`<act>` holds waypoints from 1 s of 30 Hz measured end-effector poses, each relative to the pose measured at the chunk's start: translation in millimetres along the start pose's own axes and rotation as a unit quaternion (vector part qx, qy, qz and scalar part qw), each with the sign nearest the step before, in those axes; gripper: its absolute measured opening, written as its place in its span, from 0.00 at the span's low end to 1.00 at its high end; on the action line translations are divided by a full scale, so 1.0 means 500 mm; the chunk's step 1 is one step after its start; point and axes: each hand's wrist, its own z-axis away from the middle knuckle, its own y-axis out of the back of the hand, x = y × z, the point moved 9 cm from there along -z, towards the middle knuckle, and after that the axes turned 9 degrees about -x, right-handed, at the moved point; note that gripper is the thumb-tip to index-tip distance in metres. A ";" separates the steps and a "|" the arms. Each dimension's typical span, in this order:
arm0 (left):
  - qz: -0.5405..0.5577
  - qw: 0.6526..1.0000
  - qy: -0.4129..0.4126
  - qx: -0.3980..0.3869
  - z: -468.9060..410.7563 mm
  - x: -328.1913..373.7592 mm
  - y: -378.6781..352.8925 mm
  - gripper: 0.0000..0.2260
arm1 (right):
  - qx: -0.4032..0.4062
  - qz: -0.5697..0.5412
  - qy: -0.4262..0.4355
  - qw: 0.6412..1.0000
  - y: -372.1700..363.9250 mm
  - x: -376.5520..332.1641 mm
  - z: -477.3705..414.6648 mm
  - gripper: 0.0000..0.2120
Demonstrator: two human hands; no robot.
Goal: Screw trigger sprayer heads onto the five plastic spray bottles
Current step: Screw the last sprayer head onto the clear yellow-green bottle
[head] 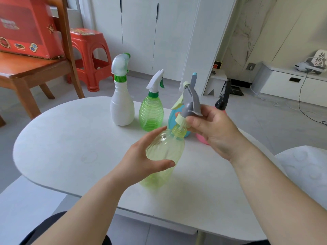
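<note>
So, desk: white, oval, with a rounded left end – its near edge runs under both forearms.
Room: grey tiled floor, white cupboards along the far wall, a low white cabinet at the right with a cable trailing over the floor.
Left side: a wooden chair carrying a red box, and a red stool behind it, both well apart from the desk.
Far edge: white bottle and green ribbed bottle stand upright, side by side, each with a sprayer fitted; a blue bottle and a pink bottle are mostly hidden behind the hands.
Left hand: fingers and thumb curl round the yellow-green bottle, which is tilted with its neck up and away, just in front of the row.
Right hand: fingers grip the grey sprayer head – its pale collar sits just above the threaded neck, with the tube down inside.
Open room: bare desk spreads left of the held bottle to the rounded end.
</note>
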 end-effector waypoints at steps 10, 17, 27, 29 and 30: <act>0.007 0.999 0.033 0.019 0.002 -0.014 0.004 0.31 | -0.050 0.015 0.002 0.999 -0.015 0.020 -0.001 0.14; 0.024 0.998 0.044 0.031 0.003 -0.014 0.006 0.31 | -0.034 0.067 0.038 0.996 -0.015 0.026 0.001 0.13; -0.013 0.997 0.044 0.059 0.012 0.002 0.013 0.26 | -0.094 0.076 0.019 0.992 -0.036 0.020 -0.015 0.14; -0.011 0.997 0.041 0.058 0.010 0.004 0.011 0.27 | -0.102 0.083 0.004 0.991 -0.029 0.021 -0.016 0.13; -0.011 0.998 0.040 0.057 0.009 0.004 0.009 0.27 | -0.108 0.084 -0.005 0.991 -0.028 0.022 -0.016 0.13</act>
